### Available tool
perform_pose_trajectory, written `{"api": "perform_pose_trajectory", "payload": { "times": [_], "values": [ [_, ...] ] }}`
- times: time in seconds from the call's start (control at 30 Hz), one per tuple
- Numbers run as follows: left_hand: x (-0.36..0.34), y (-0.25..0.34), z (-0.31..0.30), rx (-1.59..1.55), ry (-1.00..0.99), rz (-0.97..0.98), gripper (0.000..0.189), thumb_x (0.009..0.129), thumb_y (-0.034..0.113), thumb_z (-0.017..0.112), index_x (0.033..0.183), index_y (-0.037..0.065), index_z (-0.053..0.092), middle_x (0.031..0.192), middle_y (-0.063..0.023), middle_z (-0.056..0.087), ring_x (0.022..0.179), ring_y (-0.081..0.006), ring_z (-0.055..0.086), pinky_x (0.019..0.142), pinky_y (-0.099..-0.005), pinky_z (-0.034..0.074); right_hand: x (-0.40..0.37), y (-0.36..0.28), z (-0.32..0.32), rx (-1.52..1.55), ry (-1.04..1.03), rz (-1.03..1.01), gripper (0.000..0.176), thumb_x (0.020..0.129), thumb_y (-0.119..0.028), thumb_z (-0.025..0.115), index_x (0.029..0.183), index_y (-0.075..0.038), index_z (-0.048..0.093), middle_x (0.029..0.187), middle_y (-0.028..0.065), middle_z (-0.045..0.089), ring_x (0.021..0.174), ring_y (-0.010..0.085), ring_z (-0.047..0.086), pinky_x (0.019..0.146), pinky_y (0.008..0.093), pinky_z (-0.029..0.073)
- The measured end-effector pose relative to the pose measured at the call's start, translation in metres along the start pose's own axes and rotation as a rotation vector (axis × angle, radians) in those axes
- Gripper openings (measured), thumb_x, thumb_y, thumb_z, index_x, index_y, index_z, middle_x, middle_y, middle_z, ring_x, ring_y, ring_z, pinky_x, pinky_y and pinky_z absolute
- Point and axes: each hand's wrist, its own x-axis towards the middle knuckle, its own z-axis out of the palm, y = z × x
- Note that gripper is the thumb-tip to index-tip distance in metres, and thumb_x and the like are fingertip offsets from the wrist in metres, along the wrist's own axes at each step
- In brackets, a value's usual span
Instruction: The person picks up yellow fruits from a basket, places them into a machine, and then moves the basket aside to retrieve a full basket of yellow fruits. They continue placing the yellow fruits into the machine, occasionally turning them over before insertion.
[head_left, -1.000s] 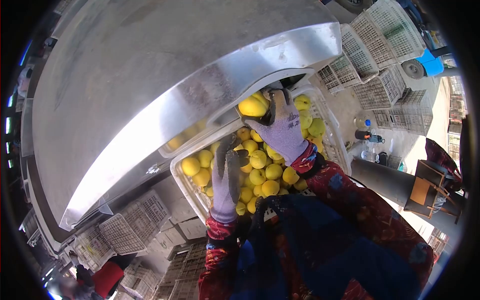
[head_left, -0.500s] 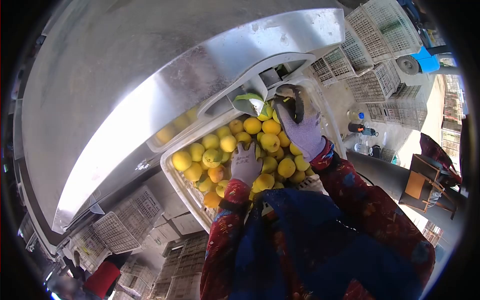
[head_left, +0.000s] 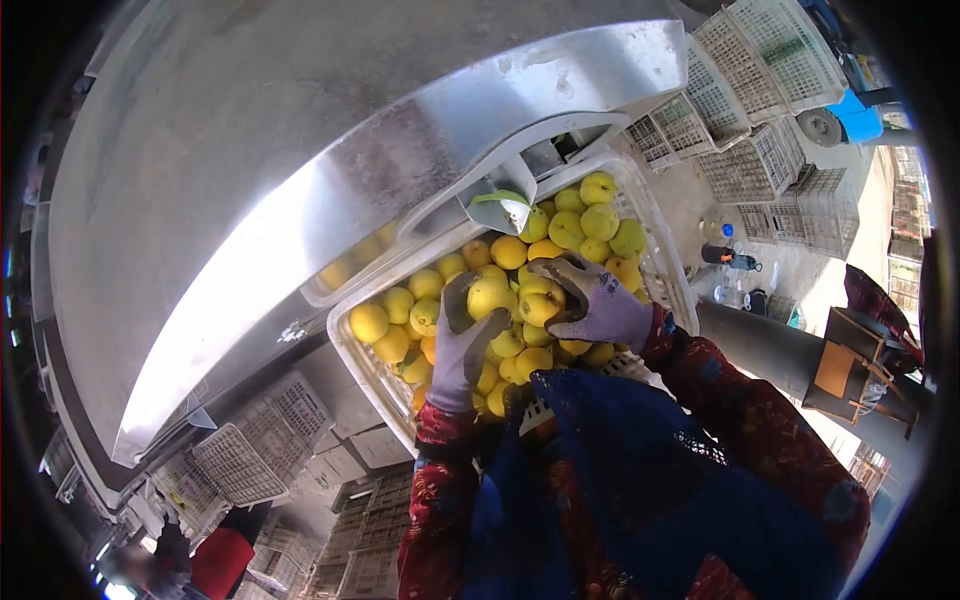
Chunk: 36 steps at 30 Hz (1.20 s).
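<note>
A white plastic crate (head_left: 374, 392) full of yellow and greenish round fruits lies below the metal table edge. My left hand (head_left: 464, 340), in a purple-grey glove, curls its thumb and fingers round a yellow fruit (head_left: 488, 297) near the middle of the crate. Just to the right, my right hand (head_left: 592, 303), gloved too, has its fingers round another yellow fruit (head_left: 540, 301). The two fruits are side by side over the others. A green leaf (head_left: 499, 198) rests at the metal chute above the crate.
A curved metal rim (head_left: 400, 135) borders the large grey surface above. Stacked white crates (head_left: 755, 165) stand at the upper right, others (head_left: 250, 450) at the lower left. A person in red and black (head_left: 220, 560) is at the bottom left. Bottles (head_left: 718, 253) stand on the floor at right.
My right hand has come down and left from the crate's upper corner, uncovering greenish fruits there. My left hand has shifted slightly left. Both hands now hold a fruit.
</note>
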Motion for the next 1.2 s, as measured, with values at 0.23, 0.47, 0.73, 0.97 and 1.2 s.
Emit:
{"api": "perform_pose_trajectory", "payload": {
  "times": [0.23, 0.47, 0.73, 0.97, 1.2],
  "values": [
    [-0.024, 0.057, 0.019, -0.288, -0.023, 0.123, 0.073, 0.083, 0.009, 0.076, 0.146, 0.003, 0.039, 0.131, -0.0108, 0.054, 0.116, -0.0223, 0.058, 0.099, -0.0370, 0.052, 0.004, -0.069, -0.014, 0.061, 0.419, -0.201, 0.078, 0.067, -0.021, 0.092, 0.132, -0.002, 0.053, 0.125, 0.0150, 0.058, 0.109, 0.0297, 0.060, 0.091, 0.0361, 0.050],
    [-0.022, 0.074, 0.022, -0.305, -0.015, 0.279, 0.084, 0.081, 0.023, 0.078, 0.149, 0.002, 0.034, 0.141, -0.0185, 0.048, 0.128, -0.0303, 0.052, 0.110, -0.0397, 0.043, 0.060, -0.077, -0.022, -0.071, 0.701, -0.023, 0.066, 0.072, -0.022, 0.086, 0.126, -0.001, 0.053, 0.118, 0.0192, 0.058, 0.105, 0.0381, 0.061, 0.088, 0.0440, 0.052],
    [-0.024, 0.099, 0.042, -0.074, 0.081, 0.250, 0.091, 0.071, 0.014, 0.075, 0.151, 0.003, 0.034, 0.143, -0.0133, 0.047, 0.127, -0.0271, 0.051, 0.107, -0.0371, 0.043, 0.102, -0.079, -0.047, 0.335, 0.717, 0.003, 0.054, 0.076, -0.026, 0.085, 0.117, 0.000, 0.060, 0.099, 0.0215, 0.065, 0.100, 0.0320, 0.065, 0.075, 0.0398, 0.054],
    [-0.021, 0.098, 0.056, -0.278, 0.075, 0.160, 0.079, 0.075, -0.009, 0.073, 0.144, 0.003, 0.037, 0.138, -0.0143, 0.046, 0.123, -0.0235, 0.053, 0.102, -0.0338, 0.048, 0.038, -0.105, -0.013, 0.002, 0.447, -0.302, 0.070, 0.078, -0.012, 0.079, 0.138, -0.001, 0.045, 0.131, 0.0211, 0.053, 0.112, 0.0368, 0.061, 0.094, 0.0408, 0.052],
    [0.002, 0.084, 0.072, 0.123, 0.035, 0.321, 0.072, 0.074, -0.003, 0.083, 0.133, 0.003, 0.042, 0.132, -0.0111, 0.047, 0.123, -0.0223, 0.050, 0.104, -0.0337, 0.046, 0.038, -0.093, -0.004, -0.057, 0.637, -0.190, 0.067, 0.078, -0.014, 0.079, 0.134, 0.000, 0.046, 0.128, 0.0227, 0.054, 0.114, 0.0416, 0.058, 0.095, 0.0434, 0.051]
  ]
}}
